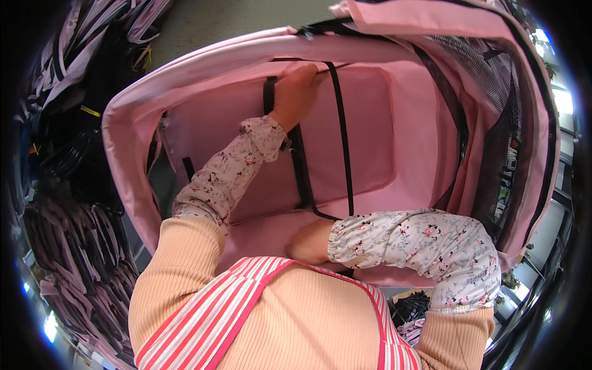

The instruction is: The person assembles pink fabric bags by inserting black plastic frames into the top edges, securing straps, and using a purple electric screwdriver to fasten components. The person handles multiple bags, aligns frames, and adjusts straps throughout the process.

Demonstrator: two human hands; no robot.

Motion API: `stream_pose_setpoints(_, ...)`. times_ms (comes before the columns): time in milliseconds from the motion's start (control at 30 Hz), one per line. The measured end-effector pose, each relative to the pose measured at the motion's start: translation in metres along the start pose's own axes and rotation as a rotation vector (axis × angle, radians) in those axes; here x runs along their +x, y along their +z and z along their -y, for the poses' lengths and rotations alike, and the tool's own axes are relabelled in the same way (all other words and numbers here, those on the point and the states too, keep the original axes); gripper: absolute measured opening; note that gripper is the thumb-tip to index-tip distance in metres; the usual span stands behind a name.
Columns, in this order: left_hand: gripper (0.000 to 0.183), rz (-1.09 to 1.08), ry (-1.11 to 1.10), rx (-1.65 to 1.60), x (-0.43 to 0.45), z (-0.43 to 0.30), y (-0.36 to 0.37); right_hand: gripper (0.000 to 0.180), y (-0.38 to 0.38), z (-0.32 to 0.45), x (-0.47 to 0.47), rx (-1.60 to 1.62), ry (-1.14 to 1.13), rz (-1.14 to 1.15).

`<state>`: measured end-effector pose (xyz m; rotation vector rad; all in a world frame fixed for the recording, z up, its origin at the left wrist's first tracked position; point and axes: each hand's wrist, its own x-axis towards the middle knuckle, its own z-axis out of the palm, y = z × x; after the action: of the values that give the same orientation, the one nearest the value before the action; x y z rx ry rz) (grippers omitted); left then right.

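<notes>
A large pink fabric carrier or stroller body with black straps and mesh lies open before me. My left hand reaches inside, at the far side wall, its fingers closed near a thin black strap; whether it grips the strap is unclear. A wider black strap runs across the inner base beneath that arm. My right hand is at the near edge of the pink fabric, close to my apron, its fingers partly hidden. Black mesh and a folded pink cover are at the right end.
Stacks of folded pink and black fabric pieces stand at the left, with more pink and black pieces above them. A dark bundle lies low at the right, under my right arm. The grey floor shows beyond the carrier.
</notes>
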<state>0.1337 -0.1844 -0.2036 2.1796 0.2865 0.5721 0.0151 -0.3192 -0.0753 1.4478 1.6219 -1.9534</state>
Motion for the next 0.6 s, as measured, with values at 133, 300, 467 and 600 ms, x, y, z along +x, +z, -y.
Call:
stream_pose_setpoints(133,0.014,-0.002,0.002,-0.061,-0.004,-0.004,-0.008,0.028,0.004,0.001,-0.002,0.021,-0.025,-0.033)
stream_pose_setpoints(300,0.020,-0.028,0.424,0.397,-0.005,0.001,-0.038,0.029,-0.005,-0.005,-0.012,-0.025,-0.072,-0.013)
stream_pose_setpoints(467,0.043,0.336,0.078,0.479,0.075,-0.118,-0.181,0.023,0.013,-0.021,-0.011,-0.341,0.128,-0.336)
stream_pose_setpoints(600,0.056,0.551,-0.167,0.451,0.125,-0.035,-0.201,0.038,0.032,0.030,-0.064,-0.459,0.297,-0.804)
